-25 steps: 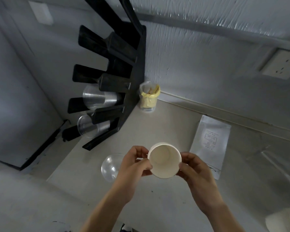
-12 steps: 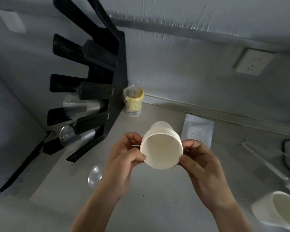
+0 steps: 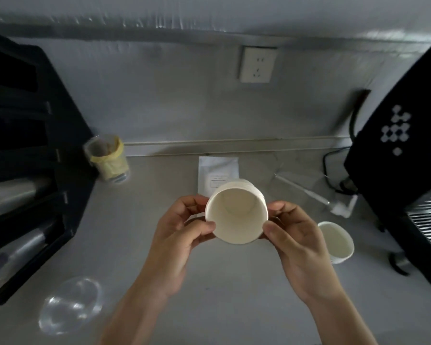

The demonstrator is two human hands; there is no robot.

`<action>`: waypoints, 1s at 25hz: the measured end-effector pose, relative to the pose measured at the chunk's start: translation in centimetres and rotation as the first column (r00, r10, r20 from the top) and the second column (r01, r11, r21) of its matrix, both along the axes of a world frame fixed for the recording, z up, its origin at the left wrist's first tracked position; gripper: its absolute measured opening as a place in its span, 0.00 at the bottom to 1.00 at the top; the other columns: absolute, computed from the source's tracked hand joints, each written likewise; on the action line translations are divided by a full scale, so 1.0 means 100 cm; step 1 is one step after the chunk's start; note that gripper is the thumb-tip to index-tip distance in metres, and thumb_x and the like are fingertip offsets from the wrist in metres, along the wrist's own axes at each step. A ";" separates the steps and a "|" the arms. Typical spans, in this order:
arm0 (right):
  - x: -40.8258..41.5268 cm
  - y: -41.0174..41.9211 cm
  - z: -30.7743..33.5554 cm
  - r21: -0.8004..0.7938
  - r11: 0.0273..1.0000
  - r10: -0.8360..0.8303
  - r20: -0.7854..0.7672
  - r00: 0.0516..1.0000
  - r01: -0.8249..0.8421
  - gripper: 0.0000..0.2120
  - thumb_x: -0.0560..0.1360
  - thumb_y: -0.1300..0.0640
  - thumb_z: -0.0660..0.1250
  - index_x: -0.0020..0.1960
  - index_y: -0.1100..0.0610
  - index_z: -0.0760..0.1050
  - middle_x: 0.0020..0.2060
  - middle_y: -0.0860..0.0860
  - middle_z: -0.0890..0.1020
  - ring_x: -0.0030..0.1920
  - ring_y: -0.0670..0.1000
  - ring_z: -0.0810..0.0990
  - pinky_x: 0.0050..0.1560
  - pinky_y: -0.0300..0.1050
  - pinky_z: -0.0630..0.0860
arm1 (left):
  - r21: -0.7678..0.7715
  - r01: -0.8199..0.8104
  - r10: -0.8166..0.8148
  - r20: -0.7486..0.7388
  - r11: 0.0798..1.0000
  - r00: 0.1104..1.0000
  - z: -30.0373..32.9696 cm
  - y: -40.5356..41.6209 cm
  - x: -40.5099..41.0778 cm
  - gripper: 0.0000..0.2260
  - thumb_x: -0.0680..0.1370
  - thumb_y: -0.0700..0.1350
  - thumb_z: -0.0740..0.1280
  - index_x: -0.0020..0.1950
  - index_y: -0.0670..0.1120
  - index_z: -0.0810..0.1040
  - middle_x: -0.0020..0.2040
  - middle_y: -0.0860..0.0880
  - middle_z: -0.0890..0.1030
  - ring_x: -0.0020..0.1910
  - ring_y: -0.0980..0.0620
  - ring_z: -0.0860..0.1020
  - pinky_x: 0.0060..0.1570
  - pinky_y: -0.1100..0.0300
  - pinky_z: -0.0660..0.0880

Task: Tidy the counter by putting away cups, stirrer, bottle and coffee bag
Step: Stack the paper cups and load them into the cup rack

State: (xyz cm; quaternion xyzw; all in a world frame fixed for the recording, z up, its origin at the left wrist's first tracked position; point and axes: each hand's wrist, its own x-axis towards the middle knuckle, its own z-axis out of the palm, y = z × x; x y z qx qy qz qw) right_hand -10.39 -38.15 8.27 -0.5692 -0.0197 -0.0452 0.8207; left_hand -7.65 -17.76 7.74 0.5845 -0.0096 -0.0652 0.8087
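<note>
- White paper cups [image 3: 237, 212], a nested stack, sit tilted between my two hands with the open mouth turned up toward me; I can see several rims layered at the far end.
- My left hand [image 3: 182, 235] is clamped on the stack's left side, thumb tip pressed on the near rim, the other fingers curled behind the wall.
- My right hand [image 3: 294, 235] is clamped on the right side the same way, thumb on the rim, fingers wrapped round the back.
- The stack is held up off the counter [image 3: 234, 295], touching nothing but my hands.
- Just right of my right hand a single paper cup [image 3: 337, 241] stands upright on the counter, mouth open.
- Beyond the stack, partly hidden by it, the coffee bag [image 3: 218, 170] lies flat near the wall.
- Past my right hand, further out, a clear stirrer [image 3: 314, 195] lies slanted on the counter; its detail is blurred.
- Right of that, the black machine [image 3: 403, 150] stands with a cord [image 3: 334, 168] beside it.
- Near my left forearm, low and left, a clear plastic cup [image 3: 70, 306] lies on the counter.
- Far left of my left hand the black rack [image 3: 35, 170] holds clear cups; they are blurred.
- Between the rack and the bag, a clear cup [image 3: 108, 158] with a yellow liner stands by the wall.
- On the wall beyond my hands there is a socket [image 3: 258, 64].
</note>
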 end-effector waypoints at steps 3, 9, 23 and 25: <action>-0.005 -0.029 -0.003 -0.022 0.993 -0.117 0.010 0.993 0.117 0.08 0.72 0.65 0.70 0.51 0.58 0.78 0.42 0.56 0.82 0.44 0.57 0.77 0.49 0.54 0.74 | 0.030 0.064 -0.064 0.021 0.998 0.998 0.000 -0.031 0.004 0.14 0.64 0.45 0.75 0.49 0.52 0.85 0.49 0.49 0.87 0.47 0.53 0.85 0.45 0.59 0.82; -0.003 -0.083 -0.008 -0.133 0.955 -0.263 0.023 0.965 0.264 0.12 0.72 0.56 0.70 0.52 0.61 0.77 0.47 0.59 0.81 0.46 0.60 0.77 0.51 0.60 0.74 | 0.098 0.123 -0.123 -0.007 0.988 0.992 -0.005 -0.089 0.010 0.13 0.72 0.43 0.73 0.55 0.53 0.85 0.54 0.50 0.86 0.49 0.49 0.86 0.46 0.61 0.81; 0.013 -0.190 -0.041 -0.242 0.871 -0.443 -0.013 0.897 0.427 0.19 0.71 0.39 0.71 0.49 0.54 0.82 0.38 0.54 0.83 0.38 0.54 0.77 0.39 0.44 0.77 | 0.137 0.330 -0.310 -0.145 0.934 0.939 -0.027 -0.182 0.017 0.15 0.75 0.44 0.67 0.60 0.48 0.83 0.55 0.47 0.87 0.50 0.46 0.85 0.48 0.58 0.80; 0.011 -0.197 -0.051 -0.257 0.870 -0.446 -0.047 0.894 0.420 0.15 0.72 0.42 0.70 0.48 0.54 0.82 0.38 0.54 0.82 0.37 0.55 0.77 0.39 0.46 0.77 | 0.149 0.340 -0.314 -0.173 0.929 0.934 -0.035 -0.188 0.015 0.14 0.75 0.45 0.67 0.59 0.47 0.84 0.54 0.47 0.87 0.49 0.47 0.85 0.48 0.58 0.81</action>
